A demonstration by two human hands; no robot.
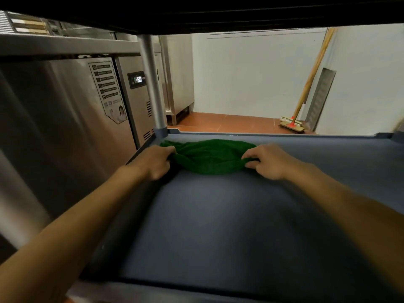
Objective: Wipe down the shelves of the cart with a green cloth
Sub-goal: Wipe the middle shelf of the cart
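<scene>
The left hand point(155, 161) grips the left end of the bunched dark-green terry cloth point(208, 156), which lies near the far-left corner of the grey plastic cart shelf point(229, 215); the right hand point(267, 160) pinches its right end. Bunched like this, the cloth could skip the corner by the round metal post point(153, 84).

White wall point(258, 75) behind, terracotta tile floor point(225, 122) below. Stainless steel refrigerated cabinet point(65, 119) at left, lit digital display point(137, 79) and sticker label point(108, 90) on front. Wooden-handled broom point(306, 88) leaning against wall at right, perforated metal panel point(320, 99) just beside it.
</scene>
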